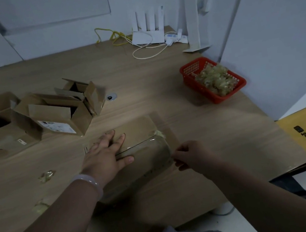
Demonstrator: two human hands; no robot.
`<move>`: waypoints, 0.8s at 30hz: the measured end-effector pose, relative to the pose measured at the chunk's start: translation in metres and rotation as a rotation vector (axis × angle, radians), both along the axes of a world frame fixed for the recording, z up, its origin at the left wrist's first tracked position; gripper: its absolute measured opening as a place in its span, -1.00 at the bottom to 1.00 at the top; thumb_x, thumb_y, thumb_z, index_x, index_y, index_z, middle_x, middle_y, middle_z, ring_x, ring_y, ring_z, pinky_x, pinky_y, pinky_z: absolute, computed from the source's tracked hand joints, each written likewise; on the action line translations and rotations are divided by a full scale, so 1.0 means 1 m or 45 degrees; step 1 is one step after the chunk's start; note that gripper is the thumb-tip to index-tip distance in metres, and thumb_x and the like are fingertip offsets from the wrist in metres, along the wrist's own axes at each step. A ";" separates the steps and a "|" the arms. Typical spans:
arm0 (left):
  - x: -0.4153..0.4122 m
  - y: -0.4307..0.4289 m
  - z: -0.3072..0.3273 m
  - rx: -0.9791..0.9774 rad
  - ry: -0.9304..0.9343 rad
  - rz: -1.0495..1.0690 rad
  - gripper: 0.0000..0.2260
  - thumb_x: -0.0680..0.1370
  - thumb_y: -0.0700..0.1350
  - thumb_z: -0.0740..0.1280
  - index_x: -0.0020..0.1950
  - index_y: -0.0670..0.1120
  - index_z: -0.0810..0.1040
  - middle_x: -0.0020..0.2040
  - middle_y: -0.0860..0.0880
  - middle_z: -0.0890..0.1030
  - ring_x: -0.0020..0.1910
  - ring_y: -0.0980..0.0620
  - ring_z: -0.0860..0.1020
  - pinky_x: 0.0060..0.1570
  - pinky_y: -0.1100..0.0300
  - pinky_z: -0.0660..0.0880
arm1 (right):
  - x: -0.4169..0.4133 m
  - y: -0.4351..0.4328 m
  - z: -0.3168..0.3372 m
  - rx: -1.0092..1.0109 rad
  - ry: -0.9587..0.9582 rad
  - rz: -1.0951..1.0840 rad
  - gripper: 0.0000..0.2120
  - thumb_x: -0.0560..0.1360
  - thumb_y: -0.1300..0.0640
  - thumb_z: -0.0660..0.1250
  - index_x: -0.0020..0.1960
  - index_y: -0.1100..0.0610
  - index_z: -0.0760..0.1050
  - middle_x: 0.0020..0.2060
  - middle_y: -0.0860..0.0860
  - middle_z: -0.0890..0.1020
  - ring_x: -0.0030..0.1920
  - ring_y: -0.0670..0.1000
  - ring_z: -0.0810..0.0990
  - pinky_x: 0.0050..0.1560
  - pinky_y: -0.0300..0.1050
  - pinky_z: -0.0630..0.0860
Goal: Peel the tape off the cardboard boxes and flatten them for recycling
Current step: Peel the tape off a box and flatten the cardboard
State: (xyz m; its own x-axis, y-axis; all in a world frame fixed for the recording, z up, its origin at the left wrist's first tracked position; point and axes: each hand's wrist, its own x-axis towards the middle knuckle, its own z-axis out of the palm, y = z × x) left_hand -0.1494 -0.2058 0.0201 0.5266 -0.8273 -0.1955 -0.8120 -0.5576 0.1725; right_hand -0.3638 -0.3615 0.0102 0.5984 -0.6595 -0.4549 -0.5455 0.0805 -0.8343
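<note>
Left hand (105, 157), fingers flat, pins the presumably light, stiff box (138, 127) on the tabletop (197, 121) while right hand (188, 156) pinches thin, probably clingy tape (152, 149) at its right edge, likely the best hold.

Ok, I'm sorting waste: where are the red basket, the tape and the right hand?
red basket (192, 68): head view, bare left wall.
tape (147, 151): head view, middle of the clear strip.
right hand (188, 155): head view, back of the hand.
</note>
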 end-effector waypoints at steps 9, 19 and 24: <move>0.001 0.000 -0.001 0.038 0.021 -0.022 -0.27 0.45 0.39 0.20 0.53 0.25 -0.01 0.57 0.11 -0.12 0.54 0.01 -0.05 0.46 0.09 -0.02 | 0.030 -0.023 0.007 -0.394 -0.006 0.047 -0.80 0.50 0.10 0.33 -0.31 0.02 0.51 -0.34 0.03 0.64 -0.25 0.07 0.64 -0.12 0.14 0.61; 0.003 0.002 -0.006 0.031 0.001 -0.030 -0.27 0.45 0.40 0.17 0.53 0.25 -0.04 0.57 0.11 -0.15 0.54 0.03 -0.11 0.47 0.06 -0.05 | 0.037 -0.051 0.003 -0.408 0.003 0.072 -0.82 0.46 -0.07 0.40 -0.04 0.02 0.62 -0.13 -0.02 0.67 -0.05 0.04 0.63 0.02 0.12 0.59; 0.003 0.002 -0.007 0.017 0.001 -0.032 -0.28 0.45 0.40 0.17 0.53 0.25 -0.04 0.57 0.12 -0.15 0.54 0.05 -0.13 0.47 0.09 -0.08 | 0.038 -0.034 -0.006 -0.473 -0.091 0.039 -0.85 0.43 -0.08 0.46 -0.10 -0.03 0.59 -0.17 -0.14 0.66 -0.07 -0.10 0.64 0.01 -0.08 0.58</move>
